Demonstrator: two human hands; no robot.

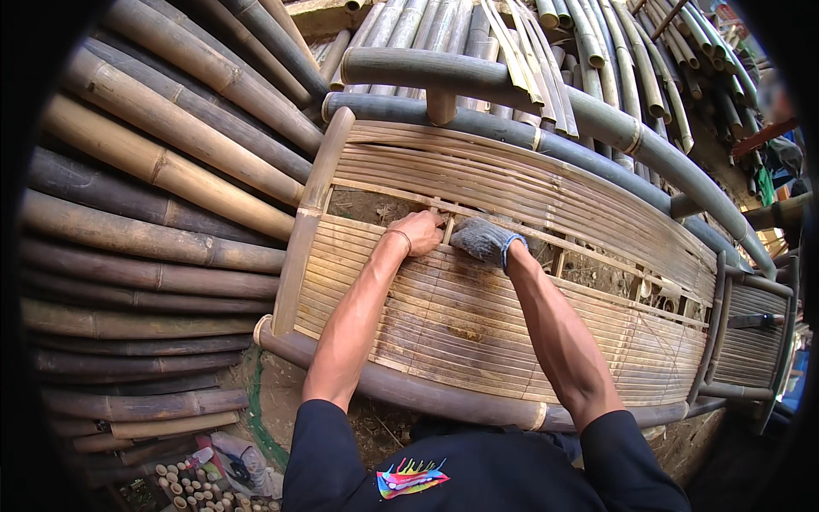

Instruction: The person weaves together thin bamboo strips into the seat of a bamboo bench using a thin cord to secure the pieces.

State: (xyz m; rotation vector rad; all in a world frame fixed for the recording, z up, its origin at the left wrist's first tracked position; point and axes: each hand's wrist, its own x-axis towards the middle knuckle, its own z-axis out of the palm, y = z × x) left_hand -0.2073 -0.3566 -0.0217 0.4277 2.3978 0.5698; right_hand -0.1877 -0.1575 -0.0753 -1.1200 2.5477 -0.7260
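A long bamboo bench (478,316) with a seat of thin split slats lies across the view in front of me. A lengthwise gap in the seat opens onto the ground below. Over its left part, my bare left hand (418,232), a thin band at the wrist, has its fingers curled in next to a short bamboo crosspiece (449,227). My right hand (485,241), in a grey knitted glove with a blue cuff, is bent closed on the other side of that crosspiece. Both sets of fingertips are largely hidden, and what they pinch is too small to make out.
Thick bamboo poles (162,166) are stacked at the left. More cut poles (418,34) lie behind the bench's round back rail (486,77). A second slatted bamboo piece (751,328) stands at the right. Short bamboo pieces (192,491) sit at the lower left.
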